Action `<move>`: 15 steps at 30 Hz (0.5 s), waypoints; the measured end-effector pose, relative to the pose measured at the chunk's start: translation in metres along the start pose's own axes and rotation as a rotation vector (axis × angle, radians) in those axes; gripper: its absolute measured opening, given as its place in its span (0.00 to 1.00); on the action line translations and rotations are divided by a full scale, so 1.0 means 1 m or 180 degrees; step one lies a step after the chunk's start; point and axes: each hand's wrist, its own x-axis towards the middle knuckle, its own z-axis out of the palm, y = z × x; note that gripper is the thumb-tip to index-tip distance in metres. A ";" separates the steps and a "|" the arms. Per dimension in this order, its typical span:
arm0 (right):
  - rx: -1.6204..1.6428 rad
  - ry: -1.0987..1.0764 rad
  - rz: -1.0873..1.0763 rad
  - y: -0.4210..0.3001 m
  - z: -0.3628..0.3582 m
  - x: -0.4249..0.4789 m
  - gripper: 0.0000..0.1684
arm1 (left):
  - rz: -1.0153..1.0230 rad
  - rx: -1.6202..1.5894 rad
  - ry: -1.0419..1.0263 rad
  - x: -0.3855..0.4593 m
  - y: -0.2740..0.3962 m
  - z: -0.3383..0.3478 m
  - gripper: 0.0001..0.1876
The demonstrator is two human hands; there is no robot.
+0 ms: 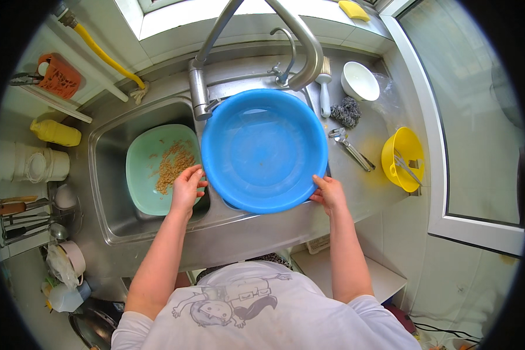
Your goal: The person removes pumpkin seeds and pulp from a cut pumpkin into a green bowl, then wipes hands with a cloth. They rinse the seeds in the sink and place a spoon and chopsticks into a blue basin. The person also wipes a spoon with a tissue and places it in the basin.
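A round blue plastic basin rests over the right-hand sink bowl, and a reflection inside suggests clear water. My right hand grips its lower right rim, thumb on top and fingers below. At the lower left rim is my left hand, its fingers apart and the fingertips at the basin's edge; whether they touch is hard to tell. Just left of that hand, in the left sink bowl, sits a pale green plastic basin. Small tan beans or nuts are spread inside it.
A metal faucet arches over the blue basin. On the right counter are a brush, a white bowl, a dark scourer, a metal tool and a yellow basket holding scissors. An open window frame borders the right.
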 end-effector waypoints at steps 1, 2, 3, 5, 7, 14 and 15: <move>0.0043 -0.0046 0.0064 -0.003 0.001 -0.001 0.18 | 0.0024 0.0072 -0.0059 0.005 -0.002 0.000 0.18; 0.0076 -0.0100 0.0129 -0.008 -0.002 -0.003 0.18 | 0.0046 0.0138 -0.0108 0.012 -0.004 0.003 0.19; 0.0132 -0.0193 0.0221 -0.008 -0.001 -0.003 0.19 | 0.0057 0.0242 -0.0121 0.017 -0.006 0.002 0.19; 0.0091 -0.0326 0.0308 -0.005 -0.002 0.001 0.25 | 0.0136 0.0309 -0.0076 0.021 -0.009 0.005 0.17; 0.0331 -0.0395 0.0350 -0.015 0.000 -0.008 0.28 | 0.0130 0.0240 -0.0194 0.020 -0.004 0.011 0.17; 0.0140 -0.0951 0.0173 -0.009 -0.004 0.006 0.26 | 0.0446 -0.0373 0.0032 0.015 -0.013 0.021 0.19; 0.0167 -0.0904 0.0094 -0.010 -0.002 0.001 0.27 | 0.0454 -0.0449 0.0050 0.014 -0.013 0.023 0.19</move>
